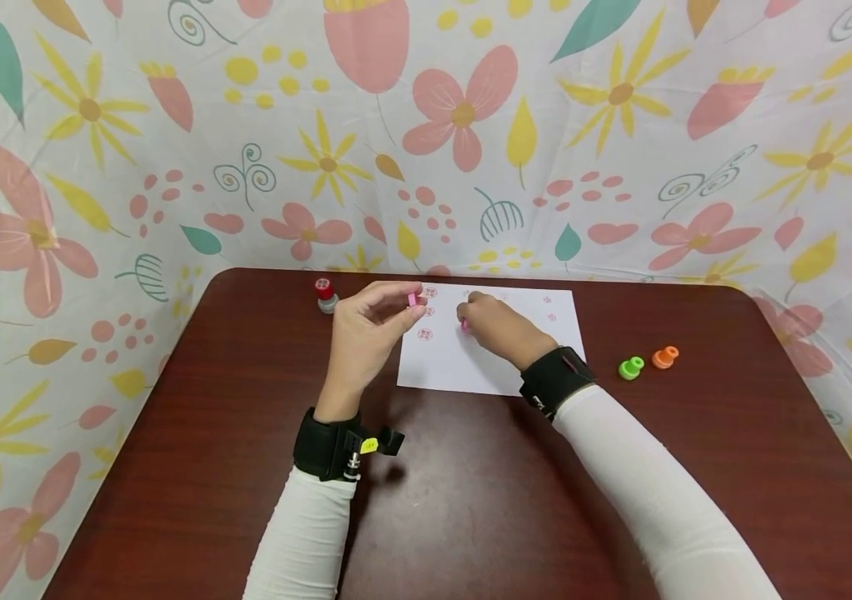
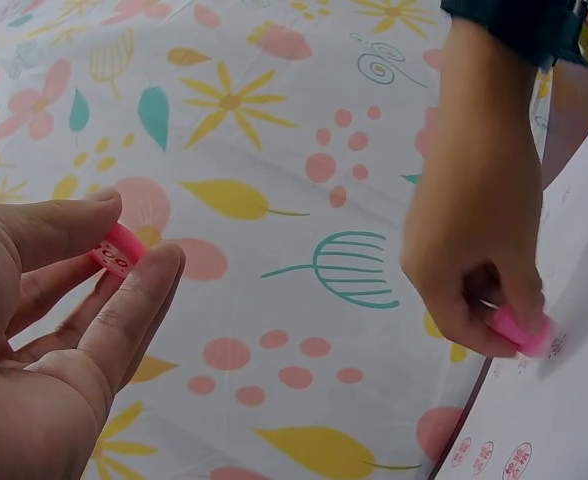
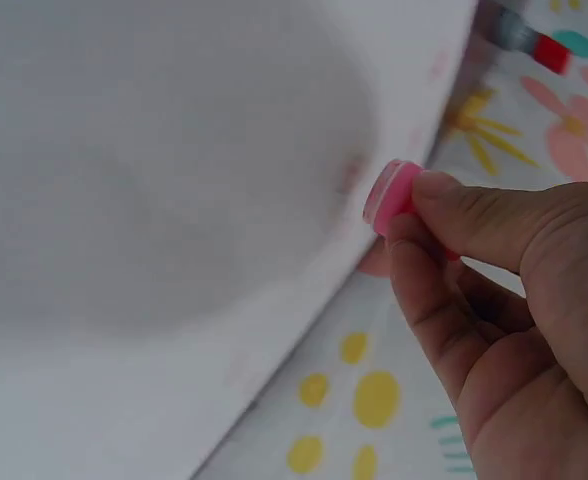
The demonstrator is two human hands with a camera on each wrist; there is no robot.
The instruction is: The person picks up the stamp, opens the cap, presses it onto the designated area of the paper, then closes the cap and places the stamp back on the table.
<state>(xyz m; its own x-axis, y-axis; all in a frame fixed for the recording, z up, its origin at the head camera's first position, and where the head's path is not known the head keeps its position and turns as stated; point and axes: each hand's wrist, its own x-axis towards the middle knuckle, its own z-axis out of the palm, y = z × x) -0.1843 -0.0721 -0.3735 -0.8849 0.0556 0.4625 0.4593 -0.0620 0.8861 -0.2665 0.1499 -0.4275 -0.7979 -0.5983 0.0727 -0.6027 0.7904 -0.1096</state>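
My left hand (image 1: 368, 335) pinches a small pink cap (image 2: 122, 248) between thumb and fingers, held up near the left edge of a white sheet of paper (image 1: 463, 371). A printed pattern shows on the cap's side. Over the paper, my right hand (image 1: 499, 327) grips a pink stamp (image 3: 394, 198) between thumb and curled fingers. The stamp's wide end points toward the sheet; whether it touches cannot be told. Red printed marks (image 1: 425, 334) lie in a column at the paper's left, and smaller ones (image 1: 552, 317) at its right.
A small red-topped stamp (image 1: 325, 295) with a clear base stands left of the paper. On the right are a green stamp (image 1: 631, 368) and an orange stamp (image 1: 665, 357). The dark wooden table (image 1: 231, 400) meets a flower-patterned cloth (image 1: 463, 192) at the back.
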